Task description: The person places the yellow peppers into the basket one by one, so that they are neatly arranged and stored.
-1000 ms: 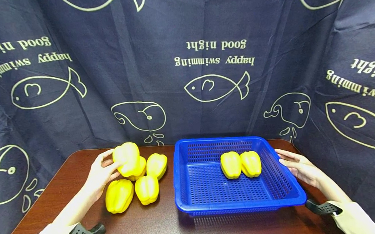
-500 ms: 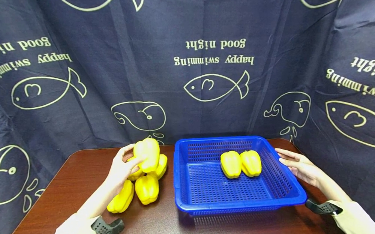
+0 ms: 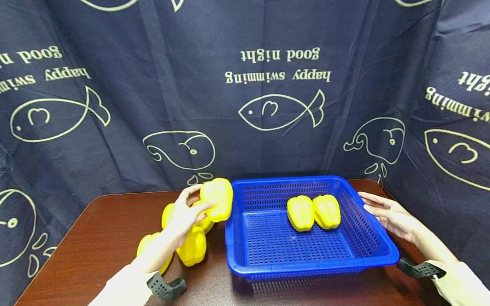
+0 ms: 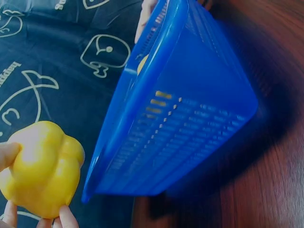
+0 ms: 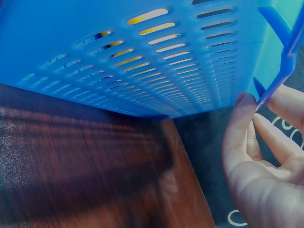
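Note:
A yellow bell pepper is held by my left hand, thumb on the near side and fingers behind it. It hangs in the air at the left rim of the blue plastic basket. Its lobed body shows in the left wrist view, beside the basket's outer wall. My right hand is at the basket's right rim; in the right wrist view thumb and fingers pinch the rim's lower edge. Two yellow bell peppers lie side by side inside the basket, right of its middle.
Several more yellow bell peppers sit on the brown wooden table left of the basket, partly hidden by my left hand and forearm. A dark blue curtain with fish drawings hangs right behind the table's back edge.
My left hand has carried the bell pepper rightward, from above the loose peppers to the basket's left rim. The right hand and the basket have stayed in place.

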A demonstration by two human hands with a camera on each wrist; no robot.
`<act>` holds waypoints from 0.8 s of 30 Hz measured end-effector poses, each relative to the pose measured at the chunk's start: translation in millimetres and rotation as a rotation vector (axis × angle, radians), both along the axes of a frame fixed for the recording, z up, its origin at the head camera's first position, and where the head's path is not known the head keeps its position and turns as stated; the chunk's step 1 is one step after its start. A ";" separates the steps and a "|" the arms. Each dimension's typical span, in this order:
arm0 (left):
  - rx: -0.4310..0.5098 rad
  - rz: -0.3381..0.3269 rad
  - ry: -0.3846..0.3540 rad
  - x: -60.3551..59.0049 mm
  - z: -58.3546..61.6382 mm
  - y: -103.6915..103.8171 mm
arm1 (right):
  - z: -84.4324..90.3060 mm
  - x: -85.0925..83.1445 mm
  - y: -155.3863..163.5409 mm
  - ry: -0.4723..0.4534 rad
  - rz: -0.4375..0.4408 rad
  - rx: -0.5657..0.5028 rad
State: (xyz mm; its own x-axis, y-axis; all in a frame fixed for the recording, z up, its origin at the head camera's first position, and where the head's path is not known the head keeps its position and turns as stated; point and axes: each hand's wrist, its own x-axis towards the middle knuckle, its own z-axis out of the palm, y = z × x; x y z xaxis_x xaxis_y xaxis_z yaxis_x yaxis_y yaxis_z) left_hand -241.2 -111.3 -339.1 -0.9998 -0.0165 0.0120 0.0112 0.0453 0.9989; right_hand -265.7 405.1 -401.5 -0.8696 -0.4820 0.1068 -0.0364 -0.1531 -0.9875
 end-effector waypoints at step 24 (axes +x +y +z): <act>0.088 -0.036 0.012 -28.4 -1.7 72.7 | 0.7 0.7 -0.8 -0.016 -0.013 -0.022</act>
